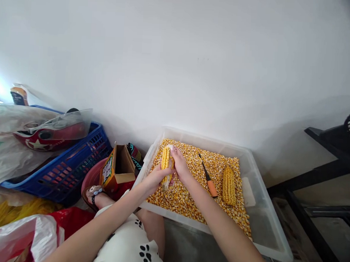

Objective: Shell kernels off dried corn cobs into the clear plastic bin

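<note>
A clear plastic bin [263, 229] carries a bed of loose corn kernels [183, 203] that stops short of its right edge. Above the kernels near the left edge, the left hand [157, 177] is closed around the lower part of a corn cob [165, 160], while the right hand [180, 165] grasps its upper end, fingers against the side where a pale strip shows. Nearer the right edge lies a second cob [228, 186], and just beside it an orange-handled tool [211, 188], its dark shaft toward the far edge
</note>
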Tool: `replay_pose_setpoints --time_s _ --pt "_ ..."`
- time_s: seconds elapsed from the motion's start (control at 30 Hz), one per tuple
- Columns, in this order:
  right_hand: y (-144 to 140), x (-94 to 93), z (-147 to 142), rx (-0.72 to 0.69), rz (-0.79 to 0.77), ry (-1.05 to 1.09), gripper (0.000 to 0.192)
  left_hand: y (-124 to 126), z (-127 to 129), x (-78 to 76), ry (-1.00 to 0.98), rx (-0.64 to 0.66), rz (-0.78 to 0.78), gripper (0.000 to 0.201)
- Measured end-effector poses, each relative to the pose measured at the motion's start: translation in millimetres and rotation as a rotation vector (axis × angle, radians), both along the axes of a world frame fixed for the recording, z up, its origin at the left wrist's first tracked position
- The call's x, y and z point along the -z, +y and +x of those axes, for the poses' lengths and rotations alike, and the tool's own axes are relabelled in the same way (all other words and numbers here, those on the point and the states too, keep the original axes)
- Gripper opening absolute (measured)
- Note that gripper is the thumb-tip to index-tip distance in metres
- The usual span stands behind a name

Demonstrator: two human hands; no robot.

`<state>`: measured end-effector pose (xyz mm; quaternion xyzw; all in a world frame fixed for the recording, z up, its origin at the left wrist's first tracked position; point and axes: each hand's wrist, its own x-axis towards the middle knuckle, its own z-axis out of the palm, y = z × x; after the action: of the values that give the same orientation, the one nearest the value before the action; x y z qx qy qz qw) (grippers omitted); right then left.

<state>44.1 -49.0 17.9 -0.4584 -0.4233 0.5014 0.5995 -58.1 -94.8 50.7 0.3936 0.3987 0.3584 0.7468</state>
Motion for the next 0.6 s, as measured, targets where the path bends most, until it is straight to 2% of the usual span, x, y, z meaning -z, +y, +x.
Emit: replay_pose_setpoints --time_s 0.07,0.23,0.4,0.5,0.6 --pt "1.5 -1.6 5.7 -0.005 -0.035 0.038 0.043 6.6 5.2 -0.4 -0.008 0.017 0.0 0.035" --pt "8.7 -17.3 26.7 0.115 0.019 0.07 0.05 28.6 26.9 -7.0 -0.05 0.1 0.065 0.035" --pt "2.8 -39.2 52.5 0.011 -0.05 -0.013 0.058 41.5 46.4 -10.1 -0.122 0.174 0.067 0.038" --pt "-3.2 -33.9 59.9 -0.005 -0.084 -0.107 0.062 39.5 50.6 -1.8 -0.139 0.201 0.07 0.038" --pt "-5.2 -20.1 59.3 0.116 -0.027 -0.19 0.052 34.4 49.7 8.0 -0.11 0.198 0.039 0.036"
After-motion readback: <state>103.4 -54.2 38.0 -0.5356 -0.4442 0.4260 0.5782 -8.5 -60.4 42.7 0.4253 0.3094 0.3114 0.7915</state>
